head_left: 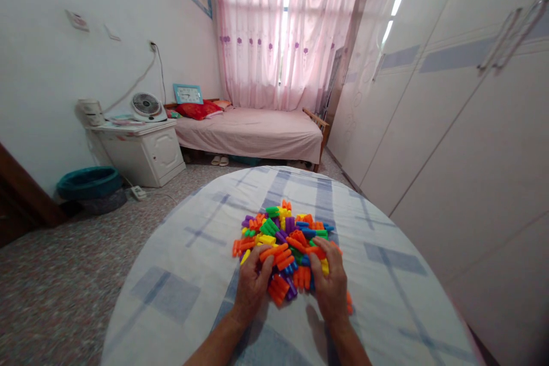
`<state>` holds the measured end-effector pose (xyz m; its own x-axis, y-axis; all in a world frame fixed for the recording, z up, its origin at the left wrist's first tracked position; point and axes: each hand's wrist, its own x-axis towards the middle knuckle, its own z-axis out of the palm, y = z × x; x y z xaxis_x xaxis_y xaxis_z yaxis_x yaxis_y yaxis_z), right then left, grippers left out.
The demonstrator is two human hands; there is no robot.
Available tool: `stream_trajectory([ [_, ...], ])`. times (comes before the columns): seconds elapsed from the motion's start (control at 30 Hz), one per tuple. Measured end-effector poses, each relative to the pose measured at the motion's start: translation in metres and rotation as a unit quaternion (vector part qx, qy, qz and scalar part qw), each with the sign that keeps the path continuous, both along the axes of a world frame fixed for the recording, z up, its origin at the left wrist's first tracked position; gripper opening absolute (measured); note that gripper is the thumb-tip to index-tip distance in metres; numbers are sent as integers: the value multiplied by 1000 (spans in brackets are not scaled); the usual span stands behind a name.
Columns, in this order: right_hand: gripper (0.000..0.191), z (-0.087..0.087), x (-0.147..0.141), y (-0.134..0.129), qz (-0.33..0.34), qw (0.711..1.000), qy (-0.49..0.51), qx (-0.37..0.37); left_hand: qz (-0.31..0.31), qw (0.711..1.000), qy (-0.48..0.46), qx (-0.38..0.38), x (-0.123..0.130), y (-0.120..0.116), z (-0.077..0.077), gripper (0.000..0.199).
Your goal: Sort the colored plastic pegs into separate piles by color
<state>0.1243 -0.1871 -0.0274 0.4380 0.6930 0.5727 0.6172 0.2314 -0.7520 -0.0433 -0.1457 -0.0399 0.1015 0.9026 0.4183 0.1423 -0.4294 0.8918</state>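
A heap of plastic building pieces [269, 227] in orange, green, yellow, purple and blue lies on the round table. Many look like short tubes joined side by side. At the heap's near left, my left hand [253, 285] has its thumb and fingers closed on an orange building piece [278, 254]. My right hand [332, 283] is on the near right side, its thumb and forefinger curled around another orange building piece [318, 252]. Loose orange pieces [278, 288] lie between the hands. Part of the heap is hidden under my fingers.
A white and blue checked cloth [180, 251] covers the table [377, 309]. Beyond stand a bed [253, 131], a white cabinet [160, 151] with a fan [146, 104], and a teal-rimmed bin [90, 183]. A tall wardrobe [450, 143] lines the right side.
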Motion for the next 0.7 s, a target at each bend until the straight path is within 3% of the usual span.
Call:
stream_trajectory([
  [0.23, 33, 4, -17, -7, 68, 994, -87, -6, -53, 998, 45, 8, 2, -6, 0, 23],
  [0.5, 25, 2, -22, -6, 100, 993, -45, -46, -86, 995, 41, 4, 4, -9, 4, 23],
  [0.7, 23, 2, -23, -6, 103, 993, -22, -52, -76, 996, 46, 14, 4, -9, 1, 22],
])
